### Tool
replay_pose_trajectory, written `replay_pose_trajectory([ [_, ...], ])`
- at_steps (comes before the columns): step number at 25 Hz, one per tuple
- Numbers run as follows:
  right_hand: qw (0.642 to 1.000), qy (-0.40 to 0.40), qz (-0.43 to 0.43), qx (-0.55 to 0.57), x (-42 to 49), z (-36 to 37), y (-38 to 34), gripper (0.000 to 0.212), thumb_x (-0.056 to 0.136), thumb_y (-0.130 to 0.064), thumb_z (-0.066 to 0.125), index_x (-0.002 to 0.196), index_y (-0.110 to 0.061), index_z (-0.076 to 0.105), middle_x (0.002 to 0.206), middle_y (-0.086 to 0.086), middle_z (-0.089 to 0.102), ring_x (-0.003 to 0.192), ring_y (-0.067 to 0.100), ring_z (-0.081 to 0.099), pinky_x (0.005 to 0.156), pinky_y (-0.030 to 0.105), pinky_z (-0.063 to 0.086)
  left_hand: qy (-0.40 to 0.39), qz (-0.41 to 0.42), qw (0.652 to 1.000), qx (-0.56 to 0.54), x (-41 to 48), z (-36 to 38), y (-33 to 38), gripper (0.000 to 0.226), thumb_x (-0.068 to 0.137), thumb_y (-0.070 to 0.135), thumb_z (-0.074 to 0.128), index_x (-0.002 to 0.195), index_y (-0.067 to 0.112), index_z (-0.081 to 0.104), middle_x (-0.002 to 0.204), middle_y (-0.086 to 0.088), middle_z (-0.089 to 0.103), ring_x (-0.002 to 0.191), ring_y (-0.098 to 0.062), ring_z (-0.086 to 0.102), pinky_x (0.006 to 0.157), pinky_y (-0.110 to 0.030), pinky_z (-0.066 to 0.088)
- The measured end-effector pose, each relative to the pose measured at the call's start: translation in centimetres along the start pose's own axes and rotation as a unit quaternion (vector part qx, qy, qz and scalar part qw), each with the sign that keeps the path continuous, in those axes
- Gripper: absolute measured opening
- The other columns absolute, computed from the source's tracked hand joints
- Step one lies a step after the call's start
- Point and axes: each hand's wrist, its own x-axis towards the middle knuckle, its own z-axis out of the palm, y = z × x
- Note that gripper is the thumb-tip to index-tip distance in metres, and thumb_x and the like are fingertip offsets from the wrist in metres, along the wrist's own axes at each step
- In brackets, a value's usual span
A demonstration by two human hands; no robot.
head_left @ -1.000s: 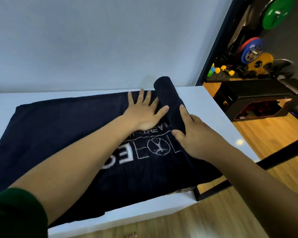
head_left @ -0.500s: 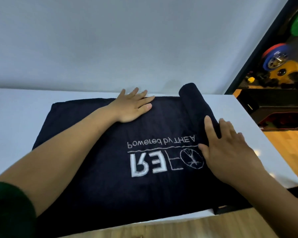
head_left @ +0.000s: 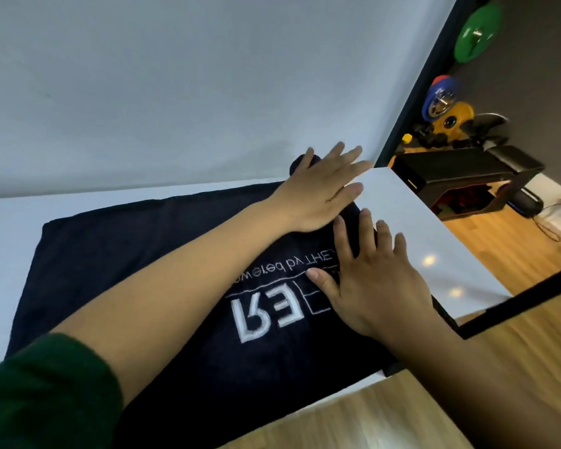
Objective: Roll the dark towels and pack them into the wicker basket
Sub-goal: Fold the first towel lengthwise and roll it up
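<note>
Both hands flat, fingers straight, gripping nothing: left hand on the far end of the dark towel roll, right hand pressing nearer, on the white table.

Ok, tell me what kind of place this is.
Probably a gym or fitness studio: a green weight plate, a blue plate and a yellow plate show at the right, with a black bench near them.

A dark green, soft-looking sleeve ends near the left elbow; both forearms run bare to the left hand and right hand.
</note>
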Motion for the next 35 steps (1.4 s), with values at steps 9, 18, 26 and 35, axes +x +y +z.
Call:
replay_pose_trajectory([
  [9,0.943,0.082,-0.016,0.321,-0.2,-2.1,2.3,0.055,0.093,-0.057,0.047,0.139,-0.026,0.049,0.14,-0.001,0.052,0.129,0.018,0.046,0.103,0.029,0.041,-0.007,0.001,0.999,-0.031,-1.5,3.3,-1.6,0.062,0.098,0.052,0.006,0.142,0.039,0.048,0.159,0.01,0.03,0.152,-0.014,0.0,0.119,-0.044,-0.016],
  [18,0.969,0.041,-0.022,0.242,-1.1,0.5,3.0,0.072,0.1,-0.057,0.027,0.156,-0.028,-0.008,0.16,0.011,0.016,0.128,0.039,0.045,0.093,0.045,0.044,-0.023,-0.017,1.0,0.003,-1.4,3.5,-0.8,0.055,0.103,0.041,0.011,0.144,0.031,0.046,0.158,0.005,0.033,0.152,-0.017,0.002,0.119,-0.047,-0.014],
  [26,0.973,0.039,0.09,0.209,-1.2,0.9,2.6,0.086,0.089,-0.077,0.02,0.152,-0.019,0.017,0.135,0.011,0.054,0.119,0.031,0.054,0.088,0.044,0.048,-0.004,0.02,1.0,0.024,-1.6,3.8,-1.4,0.055,0.104,0.041,0.009,0.151,0.031,0.035,0.159,0.005,0.032,0.152,-0.017,0.005,0.12,-0.053,-0.009],
  [35,0.99,0.056,0.119,0.049,-3.0,-0.8,-1.6,0.091,0.081,-0.081,0.002,0.154,-0.028,-0.002,0.148,0.006,0.043,0.113,0.032,0.057,0.079,0.04,0.05,-0.105,0.125,0.982,0.093,-3.4,1.4,-5.6,0.066,0.097,0.058,0.005,0.157,0.032,0.009,0.166,0.008,0.005,0.152,-0.013,-0.004,0.121,-0.053,-0.002],
])
